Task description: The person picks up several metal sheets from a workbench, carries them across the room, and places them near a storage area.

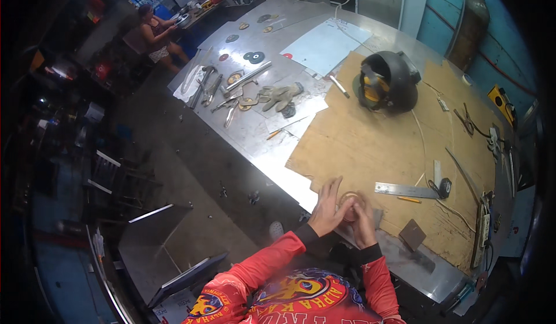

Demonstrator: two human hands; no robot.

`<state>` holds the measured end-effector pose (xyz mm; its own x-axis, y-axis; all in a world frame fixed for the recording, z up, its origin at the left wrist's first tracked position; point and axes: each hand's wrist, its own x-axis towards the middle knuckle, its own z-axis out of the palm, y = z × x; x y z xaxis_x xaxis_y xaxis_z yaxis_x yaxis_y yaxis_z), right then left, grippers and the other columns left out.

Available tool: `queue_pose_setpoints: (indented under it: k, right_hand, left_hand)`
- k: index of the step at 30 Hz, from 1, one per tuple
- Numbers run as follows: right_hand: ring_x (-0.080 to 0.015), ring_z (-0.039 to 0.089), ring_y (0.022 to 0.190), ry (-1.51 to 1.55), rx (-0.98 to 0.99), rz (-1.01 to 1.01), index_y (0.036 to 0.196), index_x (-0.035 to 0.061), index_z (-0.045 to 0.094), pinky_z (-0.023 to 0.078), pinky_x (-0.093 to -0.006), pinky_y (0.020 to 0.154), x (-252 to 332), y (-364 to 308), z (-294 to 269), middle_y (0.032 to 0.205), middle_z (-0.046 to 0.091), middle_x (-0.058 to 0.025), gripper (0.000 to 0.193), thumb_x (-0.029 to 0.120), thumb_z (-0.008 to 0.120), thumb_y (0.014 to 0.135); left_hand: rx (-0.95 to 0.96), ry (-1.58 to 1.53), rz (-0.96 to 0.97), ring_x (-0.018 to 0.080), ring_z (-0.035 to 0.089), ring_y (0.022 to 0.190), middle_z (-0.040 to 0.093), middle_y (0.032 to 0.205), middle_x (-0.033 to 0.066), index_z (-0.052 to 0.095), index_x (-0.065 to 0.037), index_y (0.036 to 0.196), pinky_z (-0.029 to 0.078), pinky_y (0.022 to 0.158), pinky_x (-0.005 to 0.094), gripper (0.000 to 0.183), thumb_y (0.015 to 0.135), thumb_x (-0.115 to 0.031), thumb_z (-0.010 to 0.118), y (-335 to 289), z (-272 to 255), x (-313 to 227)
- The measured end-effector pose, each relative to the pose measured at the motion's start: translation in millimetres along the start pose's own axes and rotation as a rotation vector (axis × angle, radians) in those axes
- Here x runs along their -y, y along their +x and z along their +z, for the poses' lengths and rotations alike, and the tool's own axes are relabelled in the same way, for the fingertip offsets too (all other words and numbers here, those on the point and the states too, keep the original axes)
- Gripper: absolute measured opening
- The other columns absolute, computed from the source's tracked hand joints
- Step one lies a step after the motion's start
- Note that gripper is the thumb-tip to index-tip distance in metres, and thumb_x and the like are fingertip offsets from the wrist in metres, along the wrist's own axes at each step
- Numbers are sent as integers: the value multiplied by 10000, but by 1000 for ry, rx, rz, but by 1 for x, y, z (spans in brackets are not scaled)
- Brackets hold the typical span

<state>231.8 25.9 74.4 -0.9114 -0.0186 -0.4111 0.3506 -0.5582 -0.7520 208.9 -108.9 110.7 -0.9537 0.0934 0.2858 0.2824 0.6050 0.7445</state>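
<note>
Close in front of me, at the near edge of the cardboard, my left hand [328,211] and my right hand [363,225] come together around a small round brownish disc [350,197]. My left fingers stretch forward along its left side while the thumb presses on it. The right hand is closed about the other side, its thumb on top. Part of the disc is hidden by both hands, so I cannot tell its exact kind. Just right of it lie a steel ruler [405,190] and a yellow pencil [409,199]. A brown square plate [412,235] rests near the table edge.
A dark welding helmet [399,86] stands on the cardboard sheet [347,144]. Beside the ruler sits a tape measure [443,188]. Work gloves [280,96], hand tools and discs lie on the metal table's left part. Far left, a person [156,34] sits at another bench.
</note>
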Motion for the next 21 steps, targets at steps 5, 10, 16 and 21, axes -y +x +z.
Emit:
queue_pose_setpoints:
  k: [5,10,16,21]
  right_hand:
    - [-215,501,1137,-153,100,19,1308,29,414,447,-326,941,-62,18,86,1254,488,-132,429,92,549,907]
    - [-202,533,1110,-44,30,15,1301,-4,418,458,-316,948,-113,19,134,1239,505,-147,454,94,596,895]
    - [-197,551,1089,85,-36,146,1331,-41,396,457,-329,940,-148,-2,155,1218,533,-115,481,55,550,885]
    - [-193,566,1053,153,-74,158,1276,-15,439,482,-334,909,-161,13,179,1162,549,-89,430,34,554,865]
  left_hand:
    - [208,-256,-190,366,403,1274,409,1341,272,177,51,1435,301,1075,384,676,979,-386,419,-38,-51,84]
    - [181,-332,-339,228,623,1008,536,1249,185,469,6,1311,509,822,312,513,890,-245,621,-21,-168,174]
    - [62,-253,-421,272,662,866,623,1097,183,645,-40,1105,515,788,352,375,812,-273,676,44,-228,301]
    - [-34,63,-656,284,678,805,692,833,171,675,-32,963,524,730,360,304,767,-264,702,156,-222,402]
